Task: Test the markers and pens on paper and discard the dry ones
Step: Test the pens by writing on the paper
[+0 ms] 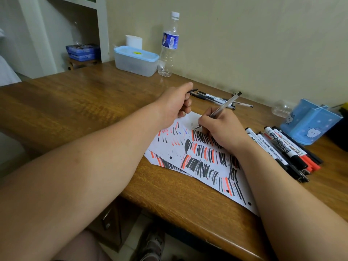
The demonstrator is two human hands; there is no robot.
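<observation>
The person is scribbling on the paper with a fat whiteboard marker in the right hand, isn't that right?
Not quite. The head view shows the right hand scribbling on the paper with a thin clear pen, not a fat marker. The whiteboard markers lie on the table beside the paper. The left hand grips a small dark piece.

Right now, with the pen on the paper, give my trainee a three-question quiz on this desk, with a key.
1. True or false: the right hand holds a pen with its tip on the paper.
2. The whiteboard markers are: A) standing upright; B) lying on the desk right of the paper; C) piled on the paper.
3. Fill in: the left hand grips a ____ pen cap.
Key: 1 true; 2 B; 3 black.
</observation>
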